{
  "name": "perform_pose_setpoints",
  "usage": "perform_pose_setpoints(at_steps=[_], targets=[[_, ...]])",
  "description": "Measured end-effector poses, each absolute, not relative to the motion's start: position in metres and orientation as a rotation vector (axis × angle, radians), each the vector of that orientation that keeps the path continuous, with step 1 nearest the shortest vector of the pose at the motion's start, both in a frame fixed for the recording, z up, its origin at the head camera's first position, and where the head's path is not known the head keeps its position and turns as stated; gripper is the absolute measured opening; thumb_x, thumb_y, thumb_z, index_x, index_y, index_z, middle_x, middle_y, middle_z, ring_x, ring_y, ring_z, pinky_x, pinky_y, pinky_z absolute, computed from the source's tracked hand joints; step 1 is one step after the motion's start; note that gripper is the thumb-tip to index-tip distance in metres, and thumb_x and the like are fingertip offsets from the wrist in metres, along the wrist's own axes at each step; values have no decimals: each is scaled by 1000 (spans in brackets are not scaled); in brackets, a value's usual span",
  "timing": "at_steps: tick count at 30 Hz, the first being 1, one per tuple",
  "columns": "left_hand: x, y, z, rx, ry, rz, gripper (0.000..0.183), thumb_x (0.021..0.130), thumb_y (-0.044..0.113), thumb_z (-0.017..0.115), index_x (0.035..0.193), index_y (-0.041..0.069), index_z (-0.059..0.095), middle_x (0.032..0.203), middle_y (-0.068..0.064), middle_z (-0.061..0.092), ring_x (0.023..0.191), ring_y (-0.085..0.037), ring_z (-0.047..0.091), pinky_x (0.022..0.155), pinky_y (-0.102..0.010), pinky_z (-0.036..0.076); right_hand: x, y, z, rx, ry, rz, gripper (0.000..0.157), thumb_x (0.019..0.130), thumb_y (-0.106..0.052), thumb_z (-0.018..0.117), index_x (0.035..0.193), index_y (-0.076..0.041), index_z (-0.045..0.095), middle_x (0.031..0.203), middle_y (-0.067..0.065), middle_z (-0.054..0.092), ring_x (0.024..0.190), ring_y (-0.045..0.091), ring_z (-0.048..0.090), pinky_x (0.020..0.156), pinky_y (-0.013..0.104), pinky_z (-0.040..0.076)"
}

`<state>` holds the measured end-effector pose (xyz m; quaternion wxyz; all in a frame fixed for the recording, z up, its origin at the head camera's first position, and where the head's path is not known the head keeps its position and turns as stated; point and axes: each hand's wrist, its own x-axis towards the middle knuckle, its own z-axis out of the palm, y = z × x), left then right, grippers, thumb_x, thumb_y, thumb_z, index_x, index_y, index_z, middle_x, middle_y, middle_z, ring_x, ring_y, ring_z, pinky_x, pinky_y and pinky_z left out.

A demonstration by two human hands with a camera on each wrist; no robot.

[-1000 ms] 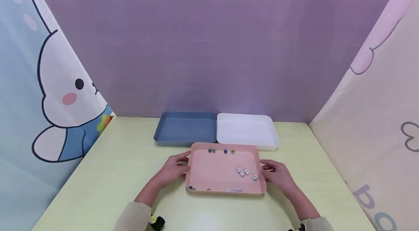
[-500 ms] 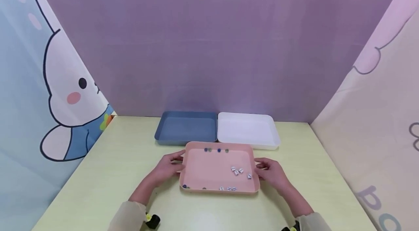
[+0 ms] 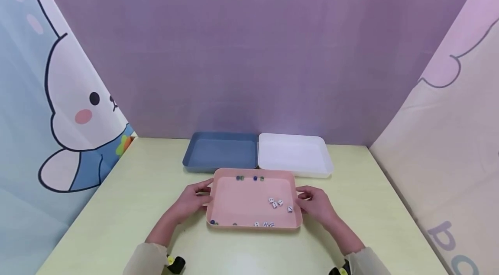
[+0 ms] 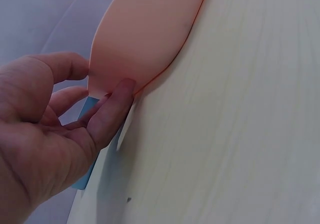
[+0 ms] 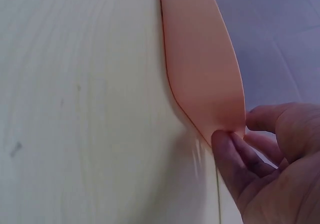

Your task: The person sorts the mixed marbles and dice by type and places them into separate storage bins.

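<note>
The left hand (image 3: pixel 189 200) and right hand (image 3: pixel 317 205) are gripping the pink tray (image 3: pixel 241 201), which carries dice (image 3: pixel 274 205), at its left and right ends, nearer than the blue tray (image 3: pixel 222 152) and white tray (image 3: pixel 294 153).

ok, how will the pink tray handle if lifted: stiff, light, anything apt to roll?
Pink tray likely stiff: no bend shows where the left hand and right hand grip it. Probably light for its size; its walls look thin. Dice and small round beads lie loose inside, so a tilt could set the beads rolling.
</note>
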<state>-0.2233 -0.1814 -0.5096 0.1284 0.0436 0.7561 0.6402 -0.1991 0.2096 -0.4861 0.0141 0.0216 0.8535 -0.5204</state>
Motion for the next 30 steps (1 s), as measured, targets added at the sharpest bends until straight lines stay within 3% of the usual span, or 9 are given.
perform_pose_setpoints(at_steps=[5,12,16,20,26,30], targets=[[-222,-181,-505,105,2190,1864,60,90,-2,61,146,7,44,121,-21,54,101,-30,59,71,-42,57,-205,211,-472,-99,2926,-1197,30,81,-6,75,111,-1,70,88,6,70,69,16,63,55,30,52],[-221,-181,-509,113,2167,1868,60,91,0,61,147,8,43,122,-21,55,100,-30,58,72,-42,57,-220,195,-442,-357,3038,-872,23,82,-14,76,104,-7,73,94,4,71,78,16,65,66,33,53],[-223,-181,-513,107,2178,1847,60,91,2,61,148,11,42,122,-19,56,101,-29,57,73,-41,57,-230,175,-430,-436,2971,-723,15,83,-16,76,96,-9,75,89,-1,70,80,14,63,71,35,53],[-223,-182,-514,107,2190,1829,61,91,2,62,148,13,42,121,-18,57,101,-28,56,73,-39,57,-238,157,-429,-462,2900,-563,5,82,-18,77,82,-14,75,77,-6,67,71,12,59,66,33,52],[-221,-182,-514,121,2194,1824,61,92,2,61,149,12,41,121,-19,57,100,-29,56,73,-40,57,-241,135,-435,-577,2830,-277,29,79,-20,77,55,-19,61,50,-9,50,52,13,45,53,29,40],[-221,-182,-513,124,2195,1823,61,92,3,61,149,12,41,122,-18,57,100,-28,56,73,-40,57,-244,122,-439,-620,2872,139,35,76,-22,73,52,-21,47,47,-7,39,48,13,37,47,30,33]])
